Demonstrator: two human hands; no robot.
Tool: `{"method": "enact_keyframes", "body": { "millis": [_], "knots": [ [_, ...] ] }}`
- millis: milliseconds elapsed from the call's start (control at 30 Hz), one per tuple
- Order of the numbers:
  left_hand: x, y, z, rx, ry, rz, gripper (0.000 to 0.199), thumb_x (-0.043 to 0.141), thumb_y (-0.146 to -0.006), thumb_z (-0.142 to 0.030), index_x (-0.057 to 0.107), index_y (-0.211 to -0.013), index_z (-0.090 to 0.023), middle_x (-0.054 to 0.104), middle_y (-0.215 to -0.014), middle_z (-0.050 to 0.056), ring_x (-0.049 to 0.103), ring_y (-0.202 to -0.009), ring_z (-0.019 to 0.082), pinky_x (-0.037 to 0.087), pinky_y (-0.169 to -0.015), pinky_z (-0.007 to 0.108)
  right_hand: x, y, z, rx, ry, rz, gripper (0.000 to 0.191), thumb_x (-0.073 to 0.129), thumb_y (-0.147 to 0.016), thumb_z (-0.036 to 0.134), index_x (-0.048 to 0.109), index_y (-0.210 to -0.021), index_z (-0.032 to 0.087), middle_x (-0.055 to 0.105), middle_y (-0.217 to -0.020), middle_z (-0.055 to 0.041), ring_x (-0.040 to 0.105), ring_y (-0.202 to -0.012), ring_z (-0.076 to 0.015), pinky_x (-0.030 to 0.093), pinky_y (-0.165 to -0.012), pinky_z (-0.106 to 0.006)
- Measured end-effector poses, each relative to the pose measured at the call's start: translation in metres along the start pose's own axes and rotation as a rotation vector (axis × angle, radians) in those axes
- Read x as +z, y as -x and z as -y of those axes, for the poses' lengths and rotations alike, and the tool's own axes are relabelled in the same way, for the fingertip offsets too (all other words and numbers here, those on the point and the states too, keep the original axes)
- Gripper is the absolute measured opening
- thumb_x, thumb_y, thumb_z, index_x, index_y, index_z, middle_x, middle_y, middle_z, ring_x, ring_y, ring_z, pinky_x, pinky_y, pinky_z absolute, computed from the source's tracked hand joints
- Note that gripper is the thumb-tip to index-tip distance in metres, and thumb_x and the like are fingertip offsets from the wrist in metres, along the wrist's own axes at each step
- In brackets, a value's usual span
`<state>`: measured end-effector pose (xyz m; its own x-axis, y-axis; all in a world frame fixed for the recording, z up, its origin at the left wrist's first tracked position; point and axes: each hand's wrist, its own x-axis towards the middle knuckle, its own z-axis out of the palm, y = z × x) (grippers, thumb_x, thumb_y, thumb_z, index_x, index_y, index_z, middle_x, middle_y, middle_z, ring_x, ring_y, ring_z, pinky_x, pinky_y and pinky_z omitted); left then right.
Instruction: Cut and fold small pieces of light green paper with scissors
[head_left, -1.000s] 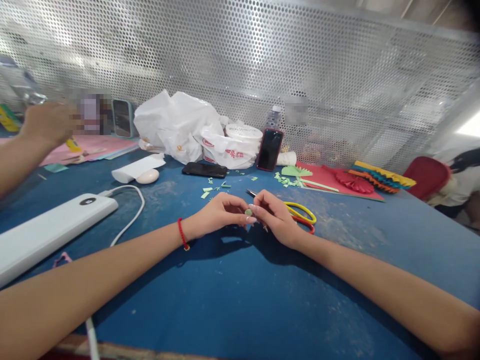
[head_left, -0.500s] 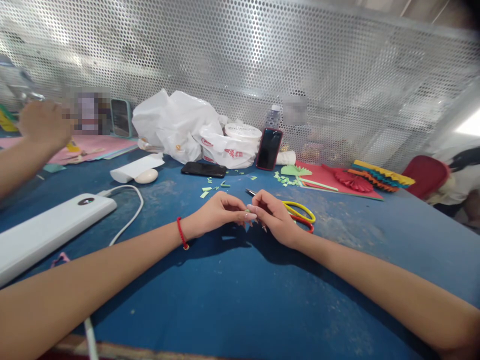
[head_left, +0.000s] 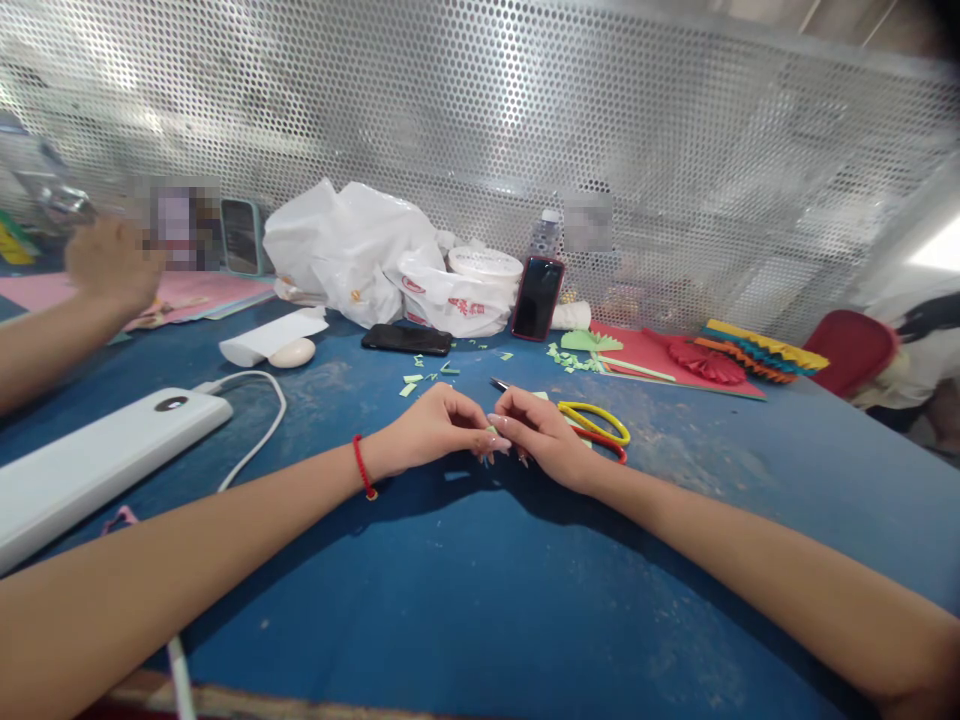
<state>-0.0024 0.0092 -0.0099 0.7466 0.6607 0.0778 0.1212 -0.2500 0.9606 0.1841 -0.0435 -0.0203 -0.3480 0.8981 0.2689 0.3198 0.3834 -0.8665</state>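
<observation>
My left hand [head_left: 442,428], with a red bracelet at its wrist, is closed in a pinch on a small green paper piece [head_left: 492,430]. Fingertips of my right hand [head_left: 546,436] meet it there, pinching the same small piece; most of it is hidden by the fingers. Scissors [head_left: 600,424] with yellow and red handles lie partly under and beside my right hand, their tip pointing out beyond it. Light green paper scraps [head_left: 411,382] are scattered on the blue table [head_left: 450,600] behind my hands.
A white power bank [head_left: 112,450] with a cable lies at the left. Behind are a black phone [head_left: 406,339], white bags [head_left: 352,250], a propped phone [head_left: 538,298] and a green fan [head_left: 591,341]. Folded papers [head_left: 765,350] lie at the right. Another person's hand [head_left: 112,265] is far left.
My fingertips have shifted slightly left, and the right hand has moved a little, showing more of the scissors' yellow handle. The other person's hand has moved right and down.
</observation>
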Motion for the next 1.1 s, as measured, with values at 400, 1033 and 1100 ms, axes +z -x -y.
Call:
{"method": "enact_keyframes", "body": {
  "millis": [400,1033,1100],
  "knots": [
    [0.001,-0.001,0.001,0.018,-0.069,-0.048,0.019,0.072,-0.069,-0.028,0.072,-0.061,-0.011,0.071,-0.058,0.006,0.061,-0.053,0.012,0.046,-0.053,0.02,0.005,0.008,0.006,-0.17,0.45,-0.136,0.027,0.045,-0.097,0.031,0.048,-0.073,0.019,0.053,-0.068,0.0016,0.047,-0.063,-0.0126,0.03,-0.06,-0.026],
    [0.008,0.009,-0.007,0.314,-0.674,-0.248,0.015,0.069,-0.075,-0.018,0.07,-0.061,-0.014,0.069,-0.061,0.001,0.06,-0.059,0.012,0.04,-0.059,0.021,0.003,0.004,0.007,-0.095,0.537,-0.01,0.016,0.045,-0.085,0.024,0.039,-0.071,0.02,0.044,-0.064,0.0035,0.04,-0.06,-0.0129,0.024,-0.057,-0.026],
    [0.007,0.01,-0.007,0.327,-0.709,-0.235,0.016,0.069,-0.077,-0.021,0.07,-0.062,-0.014,0.068,-0.062,0.001,0.059,-0.059,0.012,0.04,-0.059,0.022,0.003,0.004,0.008,-0.094,0.537,-0.005,0.016,0.044,-0.084,0.023,0.037,-0.07,0.021,0.043,-0.064,0.0035,0.039,-0.06,-0.0131,0.024,-0.057,-0.026]
  ]
}}
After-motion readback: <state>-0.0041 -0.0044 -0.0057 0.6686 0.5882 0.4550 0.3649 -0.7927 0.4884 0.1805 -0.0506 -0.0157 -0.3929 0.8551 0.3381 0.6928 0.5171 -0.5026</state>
